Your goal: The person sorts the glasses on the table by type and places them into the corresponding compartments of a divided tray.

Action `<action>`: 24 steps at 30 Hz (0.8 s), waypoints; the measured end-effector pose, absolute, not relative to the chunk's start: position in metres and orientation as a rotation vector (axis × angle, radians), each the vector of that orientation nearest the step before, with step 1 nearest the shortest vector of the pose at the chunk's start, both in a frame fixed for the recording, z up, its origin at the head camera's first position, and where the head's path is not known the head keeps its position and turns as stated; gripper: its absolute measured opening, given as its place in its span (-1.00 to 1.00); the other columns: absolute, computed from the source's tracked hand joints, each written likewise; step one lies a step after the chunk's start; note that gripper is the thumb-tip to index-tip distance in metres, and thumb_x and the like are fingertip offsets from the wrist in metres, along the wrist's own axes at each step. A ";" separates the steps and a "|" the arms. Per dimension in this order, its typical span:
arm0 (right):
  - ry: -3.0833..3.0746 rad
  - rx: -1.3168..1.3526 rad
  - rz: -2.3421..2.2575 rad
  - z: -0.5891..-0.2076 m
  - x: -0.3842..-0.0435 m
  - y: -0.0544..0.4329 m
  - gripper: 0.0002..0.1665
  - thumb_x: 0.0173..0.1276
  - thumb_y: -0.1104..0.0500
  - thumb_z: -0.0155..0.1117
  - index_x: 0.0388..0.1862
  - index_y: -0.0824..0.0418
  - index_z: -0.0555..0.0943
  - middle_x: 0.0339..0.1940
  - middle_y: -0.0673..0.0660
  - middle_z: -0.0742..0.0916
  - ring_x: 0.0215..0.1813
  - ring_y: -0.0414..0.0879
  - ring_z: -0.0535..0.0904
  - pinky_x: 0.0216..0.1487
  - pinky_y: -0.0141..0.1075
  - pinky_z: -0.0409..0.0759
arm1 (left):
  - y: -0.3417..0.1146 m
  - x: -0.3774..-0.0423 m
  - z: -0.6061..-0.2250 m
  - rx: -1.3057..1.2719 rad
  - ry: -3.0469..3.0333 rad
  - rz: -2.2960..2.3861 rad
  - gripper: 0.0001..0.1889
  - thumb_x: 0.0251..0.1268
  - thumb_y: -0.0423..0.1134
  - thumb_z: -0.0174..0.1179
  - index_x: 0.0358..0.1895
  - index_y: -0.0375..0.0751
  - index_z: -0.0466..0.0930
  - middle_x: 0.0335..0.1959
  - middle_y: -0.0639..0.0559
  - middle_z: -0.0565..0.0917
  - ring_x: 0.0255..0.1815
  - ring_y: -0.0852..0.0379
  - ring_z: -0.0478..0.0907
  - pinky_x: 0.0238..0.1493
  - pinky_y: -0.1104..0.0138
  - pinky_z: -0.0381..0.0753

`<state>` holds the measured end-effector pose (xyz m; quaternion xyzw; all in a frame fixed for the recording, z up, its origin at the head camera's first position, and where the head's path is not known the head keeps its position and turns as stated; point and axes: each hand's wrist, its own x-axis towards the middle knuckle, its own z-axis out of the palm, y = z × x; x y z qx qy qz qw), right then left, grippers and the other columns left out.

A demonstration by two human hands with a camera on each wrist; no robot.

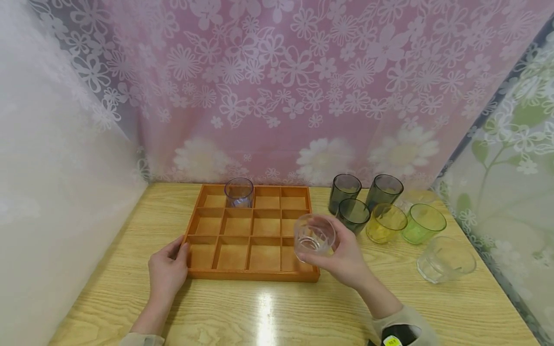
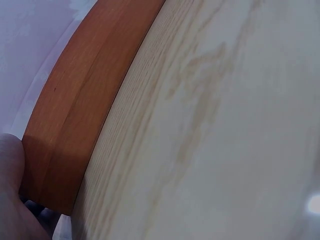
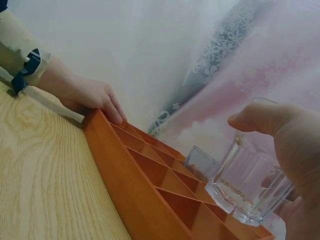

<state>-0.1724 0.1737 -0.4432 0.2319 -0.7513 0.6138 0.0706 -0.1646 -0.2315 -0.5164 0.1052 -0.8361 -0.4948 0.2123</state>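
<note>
My right hand (image 1: 346,252) grips a clear glass (image 1: 313,235) by its sides, above the front right corner of a wooden divided tray (image 1: 253,275). In the right wrist view this glass (image 3: 245,190) has a faceted wall and a thick base, with thumb and fingers on opposite sides. At the tray's front left corner my left hand (image 1: 169,266) holds the edge; the left wrist view shows the thumb against the wooden wall (image 2: 75,115). A blue-tinted glass (image 1: 239,193) stands in the back row, second compartment from the left.
Right of the tray stand three dark grey glasses (image 1: 345,194), a yellow glass (image 1: 386,223) and a green glass (image 1: 424,224). One clear glass (image 1: 446,260) is at the front right; another sits behind the green one, partly hidden. A pink floral curtain (image 1: 277,96) borders the table's back.
</note>
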 end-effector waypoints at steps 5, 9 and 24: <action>-2.270 0.705 1.851 -0.441 -0.177 0.163 -0.03 0.05 0.37 0.75 0.45 0.27 0.48 0.32 0.19 0.67 0.37 0.15 0.57 0.40 -0.08 0.52 | -0.231 -0.165 -0.516 0.298 -2.310 -1.388 -0.69 0.54 -0.39 0.26 0.21 -0.48 0.69 0.03 -0.35 0.76 0.03 -0.19 0.72 -0.21 0.74 0.48; -2.275 0.693 1.856 -0.439 -0.181 0.155 -0.03 0.05 0.36 0.76 0.45 0.25 0.50 0.32 0.16 0.68 0.37 0.12 0.57 0.36 -0.05 0.54 | -0.232 -0.165 -0.516 0.296 -2.302 -1.401 -0.69 0.54 -0.38 0.27 0.21 -0.47 0.70 0.03 -0.34 0.76 0.03 -0.18 0.72 -0.21 0.73 0.49; -2.220 0.692 1.960 -0.439 -0.194 0.132 -0.02 0.03 0.42 0.74 0.44 0.26 0.49 0.32 0.20 0.66 0.38 0.25 0.54 0.28 0.08 0.61 | -0.230 -0.164 -0.518 0.314 -2.292 -1.394 -0.70 0.53 -0.41 0.25 0.20 -0.48 0.70 0.03 -0.34 0.77 0.00 -0.18 0.73 -0.23 0.72 0.49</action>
